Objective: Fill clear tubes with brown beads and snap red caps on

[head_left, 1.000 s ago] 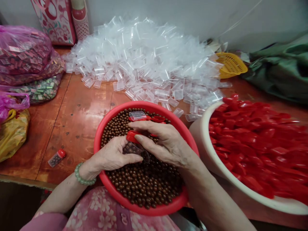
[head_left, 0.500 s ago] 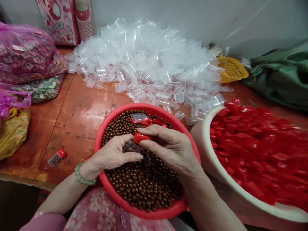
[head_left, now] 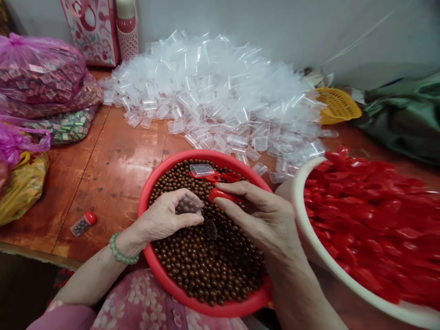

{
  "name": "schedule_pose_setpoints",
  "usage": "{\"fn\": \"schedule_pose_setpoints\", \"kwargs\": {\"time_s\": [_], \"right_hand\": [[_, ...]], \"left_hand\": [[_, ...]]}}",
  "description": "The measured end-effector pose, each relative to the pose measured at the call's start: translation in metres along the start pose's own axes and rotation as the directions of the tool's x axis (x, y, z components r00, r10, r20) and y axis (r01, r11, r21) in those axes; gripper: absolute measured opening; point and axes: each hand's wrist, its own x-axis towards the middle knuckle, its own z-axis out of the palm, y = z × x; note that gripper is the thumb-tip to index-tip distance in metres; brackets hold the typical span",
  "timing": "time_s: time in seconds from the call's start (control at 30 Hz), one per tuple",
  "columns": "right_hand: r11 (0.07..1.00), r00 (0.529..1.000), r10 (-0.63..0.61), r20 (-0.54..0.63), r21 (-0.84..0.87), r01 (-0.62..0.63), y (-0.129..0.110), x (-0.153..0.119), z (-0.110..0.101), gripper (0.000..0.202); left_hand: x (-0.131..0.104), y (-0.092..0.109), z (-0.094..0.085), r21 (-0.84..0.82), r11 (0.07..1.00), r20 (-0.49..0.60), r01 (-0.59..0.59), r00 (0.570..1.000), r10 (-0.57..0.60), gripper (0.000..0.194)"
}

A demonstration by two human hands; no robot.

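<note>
My left hand (head_left: 168,214) is closed round a small clear plastic case (head_left: 187,205) with brown balls inside. Between the thumb and fingers of my right hand (head_left: 261,208) is a red cap (head_left: 222,195), apart from the case. Both hands are over a red basin (head_left: 146,256) filled with shiny brown balls (head_left: 206,270). On the balls near the far rim lie an empty clear case (head_left: 202,171) and several red caps (head_left: 231,176). Another clear piece (head_left: 210,229) rests on the balls below my hands.
A heap of clear cases (head_left: 213,87) covers the back of the table. To the right stands a white tub (head_left: 299,183) of red caps (head_left: 374,224). One filled, capped case (head_left: 83,224) lies at left, near stuffed plastic bags (head_left: 41,73). A yellow basket (head_left: 338,105) sits behind.
My right hand has drawn the red cap away to the right from the clear case. My left hand keeps its hold on the case. The view has shifted slightly.
</note>
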Motion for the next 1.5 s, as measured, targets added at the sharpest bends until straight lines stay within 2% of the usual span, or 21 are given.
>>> {"fn": "schedule_pose_setpoints", "kwargs": {"time_s": [0.1, 0.23, 0.37, 0.6, 0.67, 0.73, 0.8, 0.9, 1.0, 1.1, 1.2, 1.37, 1.5], "right_hand": [[0.994, 0.998, 0.034, -0.051, 0.107, -0.028, -0.007, 0.002, 0.012, 0.019], [0.992, 1.000, -0.013, -0.018, 0.128, 0.015, -0.010, 0.002, 0.027, 0.020], [0.991, 1.000, 0.003, -0.031, 0.136, 0.001, -0.007, -0.002, 0.035, 0.018], [0.963, 0.975, 0.108, -0.195, 0.265, -0.054, -0.011, -0.005, 0.049, 0.013], [0.968, 0.975, 0.096, -0.198, 0.245, -0.045, -0.011, -0.006, 0.052, 0.009], [0.987, 0.983, 0.018, -0.182, 0.158, 0.011, -0.009, -0.007, 0.053, 0.012], [0.990, 0.983, -0.130, -0.131, 0.031, 0.135, -0.006, -0.007, 0.051, 0.024], [0.934, 0.941, -0.336, 0.036, -0.114, 0.338, -0.002, -0.006, 0.047, 0.058], [0.884, 0.904, -0.396, 0.161, -0.201, 0.422, 0.002, -0.004, 0.047, 0.080], [0.855, 0.905, -0.400, 0.147, -0.295, 0.426, 0.003, -0.005, 0.051, 0.079], [0.834, 0.900, -0.424, 0.102, -0.343, 0.432, 0.003, -0.004, 0.055, 0.072], [0.731, 0.829, -0.549, 0.107, -0.420, 0.538, 0.000, 0.002, 0.053, 0.066], [0.721, 0.816, -0.565, 0.124, -0.406, 0.561, 0.000, 0.003, 0.050, 0.065]], "left_hand": [[0.001, -0.001, 0.001, -0.027, 0.999, 0.024, -0.032, 0.999, 0.033, 0.020], [0.002, -0.002, 0.001, -0.062, 0.994, 0.062, -0.095, 0.993, 0.099, 0.025], [0.001, -0.002, 0.001, 0.000, 0.993, 0.067, -0.121, 0.990, 0.121, 0.029], [0.001, -0.005, 0.004, 0.183, 0.953, 0.029, -0.240, 0.971, 0.239, 0.030], [0.001, -0.005, 0.004, 0.157, 0.957, 0.020, -0.246, 0.969, 0.246, 0.028], [0.001, -0.004, 0.004, 0.045, 0.974, 0.019, -0.221, 0.975, 0.220, 0.024], [0.001, -0.004, 0.003, -0.087, 0.985, 0.015, -0.151, 0.988, 0.153, 0.019], [0.000, -0.006, 0.000, -0.265, 0.964, 0.015, -0.035, 0.999, 0.041, 0.024], [0.000, -0.008, -0.002, -0.397, 0.917, 0.060, 0.030, 0.998, -0.007, 0.031], [0.000, -0.008, -0.003, -0.446, 0.891, 0.105, 0.086, 0.994, -0.043, 0.037], [0.001, -0.008, -0.003, -0.454, 0.887, 0.118, 0.087, 0.992, -0.037, 0.038], [0.001, -0.006, -0.003, -0.459, 0.883, 0.152, 0.095, 0.988, -0.027, 0.038], [0.001, -0.004, -0.002, -0.445, 0.892, 0.150, 0.076, 0.989, -0.010, 0.039]]}}
